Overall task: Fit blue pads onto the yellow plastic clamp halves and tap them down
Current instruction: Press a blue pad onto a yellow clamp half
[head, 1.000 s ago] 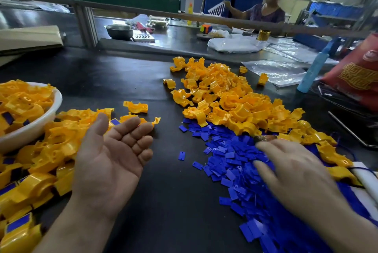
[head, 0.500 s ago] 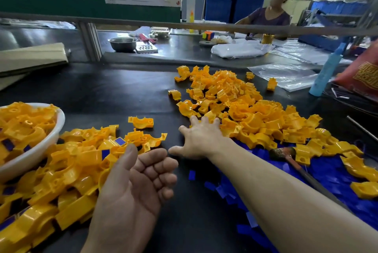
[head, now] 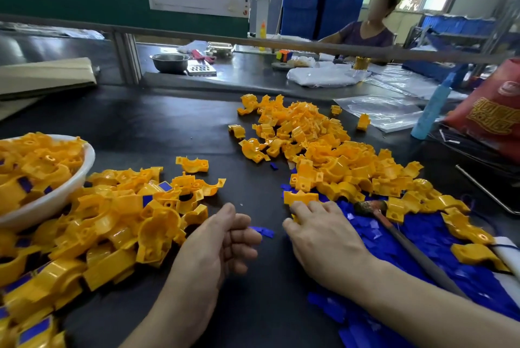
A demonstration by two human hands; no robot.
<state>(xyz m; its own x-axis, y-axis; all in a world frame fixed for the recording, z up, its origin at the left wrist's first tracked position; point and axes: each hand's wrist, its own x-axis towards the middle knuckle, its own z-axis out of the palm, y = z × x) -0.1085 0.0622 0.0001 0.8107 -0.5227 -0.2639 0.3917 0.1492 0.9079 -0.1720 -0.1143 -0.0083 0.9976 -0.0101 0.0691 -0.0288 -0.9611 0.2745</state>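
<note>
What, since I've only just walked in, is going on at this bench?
A person is fitting clamp parts by hand. The right hand rests at the edge of the blue pads, fingers over a yellow clamp half; the grip is hidden. The left hand waits loosely curled, empty. Padded halves lie heaped left beside a white bowl; a hammer lies untouched.

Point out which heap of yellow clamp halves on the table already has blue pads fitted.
The left heap beside the white bowl: blue pads show inside its halves. The right heap is bare yellow.
</note>
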